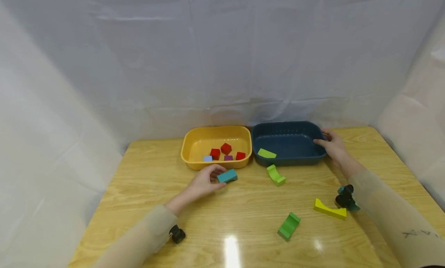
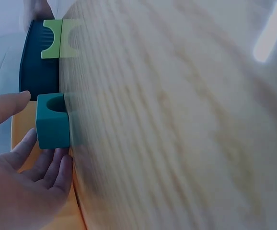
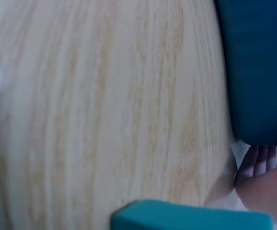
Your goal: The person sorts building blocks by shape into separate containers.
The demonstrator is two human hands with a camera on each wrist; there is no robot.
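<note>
Your left hand (image 1: 203, 184) rests on the wooden table (image 1: 243, 229) with its fingers (image 2: 47, 165) loosely spread, and the teal block (image 1: 227, 176) sits right at their tips; the head view suggests thumb and fingers bracket it, while the left wrist view shows the fingertips just under the block and the thumb apart from it, so you touch it at most lightly and I cannot tell whether you truly pinch it. The block stands on the table just in front of the yellow tray (image 1: 194, 161), which lies directly beyond your fingertips and holds three red blocks (image 1: 226, 148), a purple block (image 1: 228, 158) and a pale blue block (image 1: 208, 158). Your right hand (image 1: 333, 146) lies against the right rim of the dark blue tray (image 1: 313, 129), fingers fairly straight and close together, touching its edge; the right wrist view shows the fingertips (image 3: 260, 160) tucked beside the tray's wall. Inside that tray, well apart from your right fingers, lies a flat light green block (image 1: 267, 153). On the table between your two hands lies a green arch block (image 1: 276, 175), just in front of the blue tray. Nearer your right forearm lie a yellow arch block (image 1: 329, 209) and another green block (image 1: 289, 226).
</note>
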